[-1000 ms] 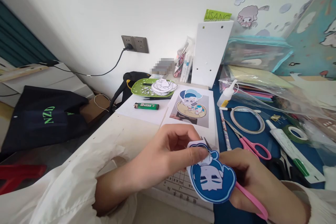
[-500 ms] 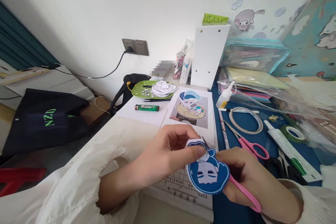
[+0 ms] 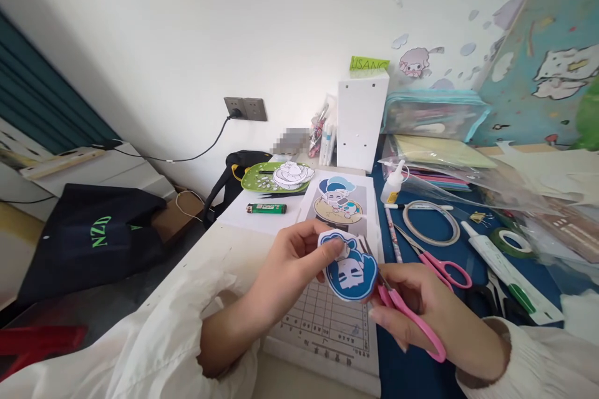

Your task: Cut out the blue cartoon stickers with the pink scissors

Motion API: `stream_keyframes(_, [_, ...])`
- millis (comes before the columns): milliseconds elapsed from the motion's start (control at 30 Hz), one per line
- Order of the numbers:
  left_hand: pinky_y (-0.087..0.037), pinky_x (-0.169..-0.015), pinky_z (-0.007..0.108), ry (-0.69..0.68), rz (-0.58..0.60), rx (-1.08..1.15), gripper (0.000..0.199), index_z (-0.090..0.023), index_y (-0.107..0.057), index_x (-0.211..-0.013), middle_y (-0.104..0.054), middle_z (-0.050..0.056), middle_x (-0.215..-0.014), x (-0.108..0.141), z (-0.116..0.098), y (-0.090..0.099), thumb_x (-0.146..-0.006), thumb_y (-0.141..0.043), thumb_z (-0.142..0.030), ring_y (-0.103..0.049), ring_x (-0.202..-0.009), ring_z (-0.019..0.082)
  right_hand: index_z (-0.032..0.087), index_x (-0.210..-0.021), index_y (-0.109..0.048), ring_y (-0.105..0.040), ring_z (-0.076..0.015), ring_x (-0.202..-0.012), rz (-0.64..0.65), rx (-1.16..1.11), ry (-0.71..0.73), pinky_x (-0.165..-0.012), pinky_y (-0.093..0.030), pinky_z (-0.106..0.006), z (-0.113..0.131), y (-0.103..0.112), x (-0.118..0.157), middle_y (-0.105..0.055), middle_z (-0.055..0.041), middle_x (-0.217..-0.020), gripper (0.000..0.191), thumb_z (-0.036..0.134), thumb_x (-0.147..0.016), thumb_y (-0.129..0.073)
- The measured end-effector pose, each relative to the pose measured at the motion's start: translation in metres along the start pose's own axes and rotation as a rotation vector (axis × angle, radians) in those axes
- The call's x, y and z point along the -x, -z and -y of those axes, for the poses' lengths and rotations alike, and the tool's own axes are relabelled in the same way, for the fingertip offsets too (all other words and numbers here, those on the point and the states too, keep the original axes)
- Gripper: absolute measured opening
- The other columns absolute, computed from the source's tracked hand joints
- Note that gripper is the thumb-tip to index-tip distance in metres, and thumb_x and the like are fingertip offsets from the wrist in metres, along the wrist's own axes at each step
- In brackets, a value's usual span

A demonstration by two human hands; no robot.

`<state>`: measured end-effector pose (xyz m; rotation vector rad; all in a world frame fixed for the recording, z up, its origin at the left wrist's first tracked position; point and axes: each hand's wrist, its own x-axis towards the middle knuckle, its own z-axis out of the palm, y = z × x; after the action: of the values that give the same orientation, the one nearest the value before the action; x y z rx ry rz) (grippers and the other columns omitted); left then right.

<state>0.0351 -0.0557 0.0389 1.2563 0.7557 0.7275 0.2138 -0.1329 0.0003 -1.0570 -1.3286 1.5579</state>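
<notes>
Between thumb and fingers, my left hand [image 3: 299,262] pinches a paper cutout [image 3: 350,275] of a cartoon figure with blue hair and a white border. My right hand [image 3: 421,308] grips pink-handled scissors [image 3: 416,324], whose blades lie at the cutout's right edge, partly hidden by the paper. Below the cutout is a printed grid sheet [image 3: 322,336]. Beyond it lies a printed picture [image 3: 339,199] of a similar figure on a round tan shape.
A green lighter [image 3: 266,208] lies left of the picture, near a green tray [image 3: 253,179]. On the blue mat to the right are a second pair of pink scissors [image 3: 442,265], a tape ring [image 3: 431,222], a glue bottle [image 3: 392,186], a white tube [image 3: 508,274] and black scissors [image 3: 496,296].
The cutout has turned slightly and moved left with my left hand. More of the scissors' pink handles now shows. The camera view has shifted so the wall and desk items sit lower.
</notes>
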Motion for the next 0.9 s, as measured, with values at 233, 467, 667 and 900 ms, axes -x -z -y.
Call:
stream_keyframes(233, [-0.040,-0.047,0.016,-0.099,-0.163,-0.030,0.026,-0.013,-0.055,-0.066,-0.057,-0.003,-0.059,-0.0035,-0.0014,0.0008,-0.077,-0.068,-0.032,-0.049,-0.051,0.006,0.015,-0.090,-0.063,-0.051,-0.0121,-0.063,-0.057,0.026,-0.024,-0.060,-0.045,-0.024,-0.0003,0.0017,-0.0047,-0.053,0.0013,-0.072,0.033,0.032,-0.066,-0.079])
stream_keyframes(467, [-0.042,-0.050,0.017,-0.112,-0.162,-0.045,0.024,-0.014,-0.054,-0.068,-0.058,-0.003,-0.063,-0.0050,0.0020,0.0023,-0.077,-0.069,-0.031,-0.050,-0.053,0.006,0.021,-0.119,-0.057,-0.059,-0.0193,-0.088,-0.232,0.014,0.063,-0.084,-0.051,-0.033,0.0048,-0.0014,-0.0037,-0.056,-0.0036,-0.093,0.041,0.033,-0.081,-0.066])
stream_keyframes(667, [-0.047,-0.053,0.022,-0.091,-0.196,-0.059,0.020,-0.015,-0.058,-0.073,-0.061,-0.001,-0.067,-0.0046,0.0001,0.0000,-0.074,-0.071,-0.030,-0.054,-0.056,0.010,0.022,-0.125,-0.055,-0.058,-0.0234,-0.104,-0.280,-0.081,0.079,-0.096,-0.047,-0.040,0.0058,0.0027,-0.0051,-0.060,-0.0090,-0.113,0.048,0.038,-0.081,-0.066])
stream_keyframes(900, [-0.047,-0.062,0.021,-0.148,-0.212,-0.060,0.015,-0.015,-0.062,-0.073,-0.064,0.000,-0.075,-0.0051,-0.0010,-0.0014,-0.072,-0.073,-0.025,-0.057,-0.066,0.011,0.024,-0.107,-0.063,-0.062,-0.0215,-0.098,-0.360,-0.110,0.134,-0.085,-0.055,-0.036,0.0087,0.0051,-0.0048,-0.062,-0.0068,-0.116,0.030,0.035,-0.080,-0.068])
